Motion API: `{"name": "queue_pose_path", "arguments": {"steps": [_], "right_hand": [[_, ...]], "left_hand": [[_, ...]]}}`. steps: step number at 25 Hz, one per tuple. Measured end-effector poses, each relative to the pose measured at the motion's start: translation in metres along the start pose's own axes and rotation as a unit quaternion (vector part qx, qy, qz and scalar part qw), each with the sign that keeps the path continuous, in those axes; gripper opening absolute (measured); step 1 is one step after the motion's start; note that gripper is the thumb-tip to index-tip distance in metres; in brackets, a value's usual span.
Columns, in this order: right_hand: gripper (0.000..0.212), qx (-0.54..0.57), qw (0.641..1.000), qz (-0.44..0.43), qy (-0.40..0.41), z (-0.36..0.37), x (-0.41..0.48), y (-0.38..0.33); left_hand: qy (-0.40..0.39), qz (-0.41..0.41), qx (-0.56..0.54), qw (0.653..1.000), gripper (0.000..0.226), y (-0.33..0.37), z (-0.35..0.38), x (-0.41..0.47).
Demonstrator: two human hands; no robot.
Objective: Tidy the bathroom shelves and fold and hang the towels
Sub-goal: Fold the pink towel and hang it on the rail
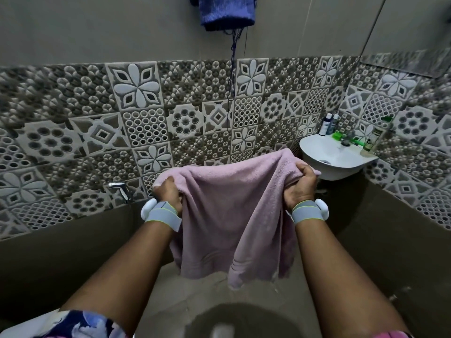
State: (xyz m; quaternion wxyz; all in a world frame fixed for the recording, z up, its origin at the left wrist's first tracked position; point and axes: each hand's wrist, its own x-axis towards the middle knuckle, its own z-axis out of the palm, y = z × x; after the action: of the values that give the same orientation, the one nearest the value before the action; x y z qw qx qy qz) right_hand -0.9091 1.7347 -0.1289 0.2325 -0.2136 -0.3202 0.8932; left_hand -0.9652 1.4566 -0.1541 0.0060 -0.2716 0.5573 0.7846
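Note:
A pale pink towel [227, 215] hangs in front of me, doubled over so its lower hem ends above the floor. My left hand [168, 193] grips its upper left corner with curled fingers. My right hand [301, 185] grips the upper right edge the same way. Both hands hold the top edge stretched between them at about the same height. A blue towel [227, 13] hangs high on the wall, with loose threads trailing down from it.
A small white basin [332, 157] sits in the right corner with several bottles [328, 124] and a green item on its rim. A chrome spray tap [120, 189] sticks out of the patterned tile wall at the left. The floor below is grey.

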Motion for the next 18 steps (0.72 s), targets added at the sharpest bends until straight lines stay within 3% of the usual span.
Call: {"name": "queue_pose_path", "arguments": {"steps": [3,6,8,10,12,15,18], "right_hand": [[0.013,-0.009,1.0,0.003,0.004,0.002,0.001,0.002],[0.004,-0.025,1.0,0.005,0.01,-0.002,0.005,0.004],[0.007,-0.047,0.999,0.007,0.019,-0.004,0.004,0.006],[0.033,-0.053,0.998,-0.002,0.022,-0.007,0.007,0.007],[0.048,-0.062,0.998,-0.001,0.015,-0.008,0.009,0.007],[0.008,-0.072,0.997,0.006,-0.02,0.003,-0.002,0.007],[0.025,-0.084,0.992,0.045,-0.083,0.017,-0.021,0.011]], "left_hand": [[0.055,0.041,0.12,0.99,0.05,-0.008,0.009,-0.005],[-0.039,-0.026,0.123,0.991,0.042,-0.023,0.004,0.019],[-0.046,-0.034,0.208,0.976,0.04,-0.029,-0.003,0.011],[0.001,0.033,0.36,0.932,0.051,-0.029,-0.008,-0.007],[0.084,0.167,0.434,0.881,0.05,-0.028,-0.008,-0.023],[0.0,0.26,0.365,0.894,0.031,-0.02,0.005,-0.041],[-0.053,0.307,0.373,0.874,0.038,-0.018,0.027,-0.056]]}}
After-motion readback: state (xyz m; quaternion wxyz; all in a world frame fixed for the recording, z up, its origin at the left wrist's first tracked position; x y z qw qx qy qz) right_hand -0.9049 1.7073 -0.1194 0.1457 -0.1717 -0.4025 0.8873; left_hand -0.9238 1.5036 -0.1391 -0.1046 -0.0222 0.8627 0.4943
